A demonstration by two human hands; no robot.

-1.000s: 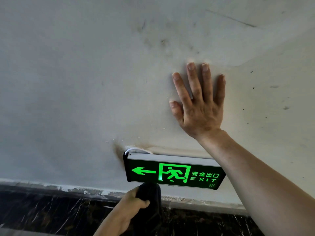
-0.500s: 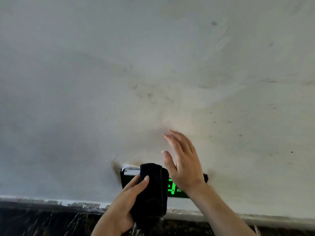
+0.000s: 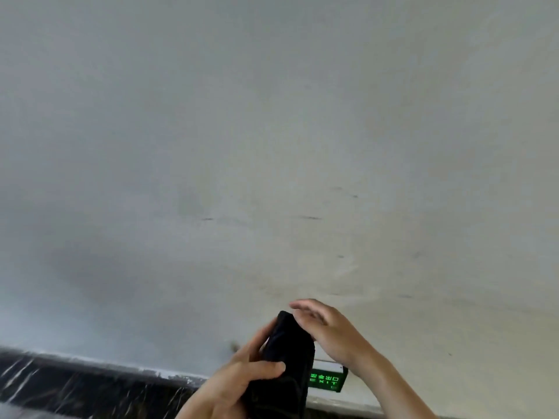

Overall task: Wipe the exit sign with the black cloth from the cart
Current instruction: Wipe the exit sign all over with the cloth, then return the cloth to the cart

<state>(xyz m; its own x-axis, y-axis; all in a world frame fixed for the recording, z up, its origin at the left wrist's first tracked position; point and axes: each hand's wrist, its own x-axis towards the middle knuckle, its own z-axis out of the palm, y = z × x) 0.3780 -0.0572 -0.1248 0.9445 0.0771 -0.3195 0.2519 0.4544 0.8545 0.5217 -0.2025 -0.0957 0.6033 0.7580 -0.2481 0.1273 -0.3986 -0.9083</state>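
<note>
The left hand (image 3: 242, 379) is wrapped around a folded black fabric cloth (image 3: 287, 355), thumb across its front and fingers behind, holding it upright. The right hand (image 3: 329, 331) sits just to the right of the cloth's top edge, fingers loosely spread and curved over it, touching or nearly touching the fabric; it grips nothing that can be seen, and whether it is pinching a fold cannot be told through the blur.

The glowing green rectangular exit sign (image 3: 326, 379) with its pale casing lies just right of the left hand and below the right wrist, mounted low on the grey-white plaster wall (image 3: 211, 176). Only its right end shows; the cloth hides the rest. A dark marbled skirting band (image 3: 75, 385) runs beneath, left of the left hand.

The step in hand looks like readying the cloth against the sign for a wiping pass. To do it well, the cloth should be flattened into a broad pad so a clean face meets the lit panel, then drawn along the sign's length in even strokes with moderate pressure. The free hand would serve best steadying the casing or bracing on the wall above, since the sign stands proud of the wall and could shift on its fixings. The top ledge and ends probably hold dust too, so they deserve a pass.
</note>
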